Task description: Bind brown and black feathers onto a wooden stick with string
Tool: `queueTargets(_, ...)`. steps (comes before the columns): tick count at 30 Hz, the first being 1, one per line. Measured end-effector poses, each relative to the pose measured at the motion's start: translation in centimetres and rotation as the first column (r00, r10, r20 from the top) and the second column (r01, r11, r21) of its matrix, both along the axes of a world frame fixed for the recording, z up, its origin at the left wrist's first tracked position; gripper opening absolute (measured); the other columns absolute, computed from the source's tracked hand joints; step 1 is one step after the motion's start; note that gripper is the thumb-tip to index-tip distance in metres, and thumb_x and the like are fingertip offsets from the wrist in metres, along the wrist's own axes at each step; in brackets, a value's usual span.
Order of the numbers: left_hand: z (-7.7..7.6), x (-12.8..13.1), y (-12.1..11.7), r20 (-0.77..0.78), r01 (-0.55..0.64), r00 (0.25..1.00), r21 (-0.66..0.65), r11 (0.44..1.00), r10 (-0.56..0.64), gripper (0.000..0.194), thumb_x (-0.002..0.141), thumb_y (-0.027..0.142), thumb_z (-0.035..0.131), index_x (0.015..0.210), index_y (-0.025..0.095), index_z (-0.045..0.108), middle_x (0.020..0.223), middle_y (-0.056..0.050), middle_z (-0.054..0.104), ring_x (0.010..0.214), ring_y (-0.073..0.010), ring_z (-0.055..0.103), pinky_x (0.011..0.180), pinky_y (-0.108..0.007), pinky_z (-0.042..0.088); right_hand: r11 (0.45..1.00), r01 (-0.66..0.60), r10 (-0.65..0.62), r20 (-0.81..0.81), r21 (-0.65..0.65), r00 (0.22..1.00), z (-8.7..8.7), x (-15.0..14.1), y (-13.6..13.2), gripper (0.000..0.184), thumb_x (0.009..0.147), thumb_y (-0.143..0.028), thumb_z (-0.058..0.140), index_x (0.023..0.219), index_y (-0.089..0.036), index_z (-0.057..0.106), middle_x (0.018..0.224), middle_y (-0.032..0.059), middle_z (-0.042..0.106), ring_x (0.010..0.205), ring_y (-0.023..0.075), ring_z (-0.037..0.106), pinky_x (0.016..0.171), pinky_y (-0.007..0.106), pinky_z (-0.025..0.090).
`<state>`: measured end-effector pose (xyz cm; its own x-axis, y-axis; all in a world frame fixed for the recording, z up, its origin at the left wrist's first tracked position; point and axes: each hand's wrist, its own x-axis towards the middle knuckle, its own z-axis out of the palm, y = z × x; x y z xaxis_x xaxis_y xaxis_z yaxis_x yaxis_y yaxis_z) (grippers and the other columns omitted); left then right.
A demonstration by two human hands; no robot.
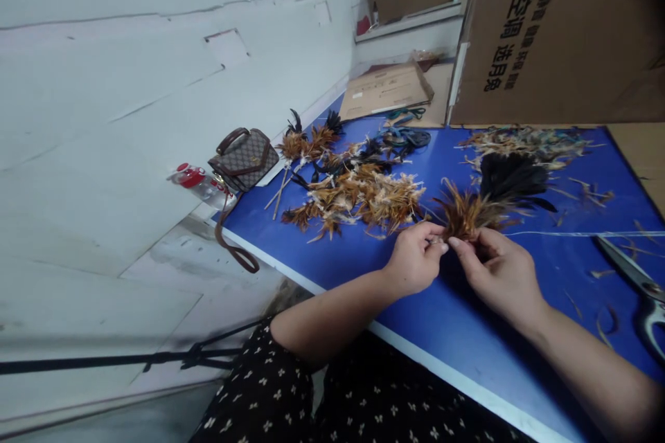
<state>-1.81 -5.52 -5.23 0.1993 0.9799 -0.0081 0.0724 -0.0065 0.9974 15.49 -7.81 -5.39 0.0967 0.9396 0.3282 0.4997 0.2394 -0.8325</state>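
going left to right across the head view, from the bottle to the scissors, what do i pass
Clear bottle, brown handbag, pile of brown feathers, left hand, right hand, scissors.

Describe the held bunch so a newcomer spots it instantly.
Start at the blue table, then the left hand and right hand close together above it. At the right fingertips is the bunch, brown feathers fanning out. Unlike the brown pile to its left, it's held.
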Motion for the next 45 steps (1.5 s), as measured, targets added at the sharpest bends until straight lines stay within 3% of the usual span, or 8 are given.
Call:
queueTargets(5, 0.8, -0.2, 0.6, 0.165, 0.004, 0.986, -0.183, 0.983, 0.027, 0.021, 0.087, 0.011, 0.084, 0.105, 0.014, 0.073, 0.085, 0.000, 0.069, 0.075, -0.0103, 0.063, 0.080, -0.027, 0.053, 1.000, -0.001, 0.002, -0.044, 0.017, 0.999, -0.5, -0.2, -0.4, 0.034, 0.099, -0.059, 0.076, 0.092, -0.026, 0.074, 0.082, 0.0051, 0.075, 0.073, 0.0235, 0.068, 0.066, 0.035, 0.056)
queueTargets(9, 1.6, -0.4, 0.3, 0.249, 0.036, 0.968, -0.280, 0.959, 0.037, 0.029, 0.084, 0.022, 0.091, 0.102, 0.012, 0.070, 0.079, 0.001, 0.065, 0.064, -0.0084, 0.057, 0.065, -0.026, 0.046, 0.998, 0.045, -0.049, -0.124, -0.036, 0.991, -0.6, -0.4, -0.6, 0.033, 0.099, -0.059, 0.076, 0.092, -0.026, 0.074, 0.076, 0.0036, 0.072, 0.063, 0.0211, 0.063, 0.055, 0.033, 0.049)
queueTargets(13, 2.0, -0.4, -0.1, 0.284, 0.036, 0.958, -0.294, 0.955, 0.051, 0.036, 0.083, 0.028, 0.094, 0.102, 0.013, 0.067, 0.078, 0.003, 0.064, 0.055, -0.0053, 0.050, 0.054, -0.024, 0.036, 0.990, 0.041, -0.074, -0.254, -0.133, 0.964, -0.2, -0.7, -0.3, 0.034, 0.094, -0.059, 0.081, 0.090, -0.026, 0.075, 0.065, 0.0016, 0.067, 0.054, 0.0196, 0.057, 0.047, 0.033, 0.043)
queueTargets(20, 2.1, -1.3, 0.5, 0.323, 0.125, 0.946, -0.335, 0.934, -0.011, 0.059, 0.078, 0.052, 0.100, 0.103, 0.018, 0.060, 0.080, 0.002, 0.065, 0.054, -0.0053, 0.049, 0.049, -0.020, 0.028, 0.990, -0.014, -0.038, -0.358, -0.142, 0.933, 0.1, 0.0, 0.1, 0.045, 0.091, -0.066, 0.085, 0.109, -0.025, 0.080, 0.083, 0.0042, 0.078, 0.061, 0.0194, 0.068, 0.058, 0.033, 0.062)
queueTargets(25, 2.8, -2.5, 1.8, 0.374, 0.165, 0.927, -0.340, 0.926, -0.027, 0.069, 0.077, 0.072, 0.094, 0.098, 0.021, 0.053, 0.081, -0.004, 0.074, 0.048, -0.0048, 0.045, 0.045, -0.019, 0.023, 0.991, 0.003, -0.051, -0.359, -0.133, 0.932, -0.8, 0.8, 0.4, 0.051, 0.089, -0.066, 0.087, 0.115, -0.024, 0.078, 0.084, 0.0039, 0.077, 0.058, 0.0181, 0.067, 0.055, 0.031, 0.062)
queueTargets(30, 3.9, -3.6, 2.7, 0.376, 0.155, 0.926, -0.332, 0.930, -0.020, 0.073, 0.065, 0.068, 0.103, 0.094, 0.018, 0.058, 0.080, -0.004, 0.072, 0.048, -0.0030, 0.042, 0.045, -0.019, 0.020, 0.992, 0.044, -0.085, -0.373, -0.117, 0.924, -2.4, 0.7, 0.7, 0.052, 0.090, -0.067, 0.084, 0.119, -0.024, 0.077, 0.081, 0.0022, 0.074, 0.053, 0.0172, 0.065, 0.046, 0.028, 0.055)
queueTargets(38, 4.2, -4.4, 2.9, 0.252, 0.075, 0.968, -0.349, 0.934, 0.016, 0.061, 0.077, 0.063, 0.097, 0.070, 0.015, 0.060, 0.068, 0.001, 0.057, 0.047, -0.0007, 0.031, 0.045, -0.022, 0.012, 0.995, 0.004, -0.033, -0.304, -0.095, 0.952, -3.9, 0.7, 0.9, 0.047, 0.091, -0.066, 0.083, 0.109, -0.023, 0.079, 0.070, 0.0017, 0.072, 0.049, 0.0171, 0.058, 0.041, 0.028, 0.046)
queueTargets(45, 3.4, -4.4, 3.2, 0.125, -0.074, 0.985, -0.305, 0.950, 0.117, 0.054, 0.090, 0.056, 0.087, 0.067, 0.017, 0.057, 0.057, 0.006, 0.044, 0.045, -0.0019, 0.027, 0.045, -0.022, 0.013, 1.000, -0.018, 0.018, -0.122, -0.002, 0.992, -4.9, 1.4, 1.6, 0.042, 0.100, -0.064, 0.071, 0.110, -0.024, 0.080, 0.082, 0.0047, 0.078, 0.063, 0.0216, 0.069, 0.055, 0.032, 0.056)
